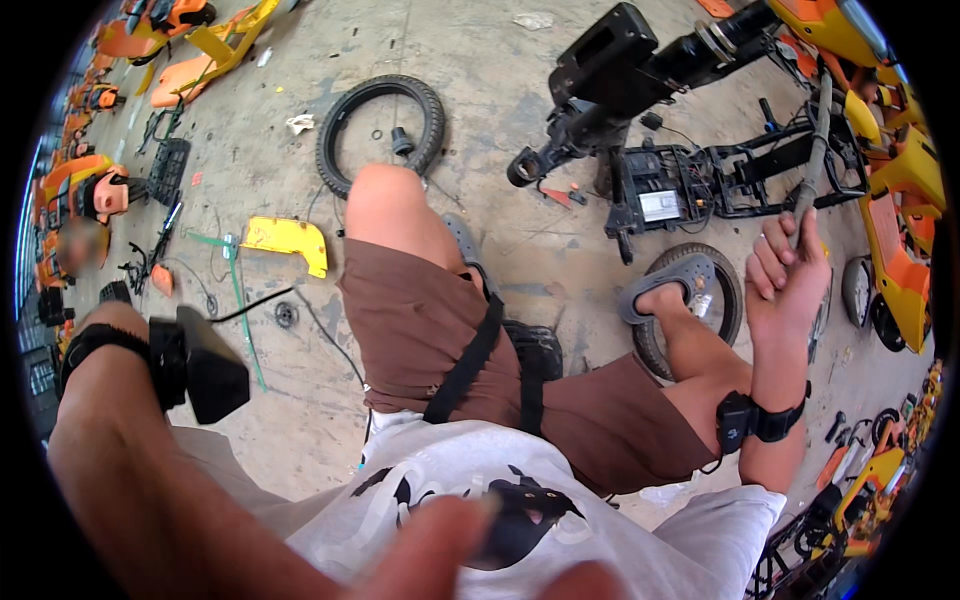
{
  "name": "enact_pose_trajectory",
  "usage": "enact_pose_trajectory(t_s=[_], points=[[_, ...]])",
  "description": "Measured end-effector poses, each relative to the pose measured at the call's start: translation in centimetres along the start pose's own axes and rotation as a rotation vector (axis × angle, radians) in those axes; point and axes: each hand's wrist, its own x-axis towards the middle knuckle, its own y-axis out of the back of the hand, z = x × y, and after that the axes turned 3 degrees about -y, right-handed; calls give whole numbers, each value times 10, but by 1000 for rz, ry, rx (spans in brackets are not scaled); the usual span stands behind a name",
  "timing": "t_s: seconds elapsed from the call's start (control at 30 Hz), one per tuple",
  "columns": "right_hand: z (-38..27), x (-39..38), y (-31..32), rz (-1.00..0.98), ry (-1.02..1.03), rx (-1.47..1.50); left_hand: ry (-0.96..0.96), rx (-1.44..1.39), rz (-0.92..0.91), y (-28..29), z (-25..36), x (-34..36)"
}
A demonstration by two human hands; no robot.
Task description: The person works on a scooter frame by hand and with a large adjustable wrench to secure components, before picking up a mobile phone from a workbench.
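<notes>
My right hand (788, 265) is raised on the right with its fingers wrapped around a long grey rod (818, 140). The rod slants up beside a black vehicle frame (745, 165), and I cannot make out its far end. My left arm (130, 440) is bent back toward the camera. Of my left hand (440, 545), only blurred fingers show at the lower edge, close in front of my shirt; whether they hold anything is hidden. A black fork-like assembly (640, 75) with a boxy housing stands ahead of me, joined to the frame.
A black tyre (330, 130) lies ahead of my knee. Another wheel (735, 310) lies under my right foot. On the floor at left are a yellow panel (285, 240), a green strap (238, 290) and cables. Orange and yellow scooters (895, 260) crowd both sides.
</notes>
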Motion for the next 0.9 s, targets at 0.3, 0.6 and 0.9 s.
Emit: enact_pose_trajectory(t_s=[0.3,0.6,0.9], points=[[6,9,4,72,-91,20,9,10,29,-1,-7,4],[11,4,-9,81,-97,-2,4,7,45,-1,-13,1],[14,5,-15,53,-85,-31,20,7,64,-2,-17,-1]])
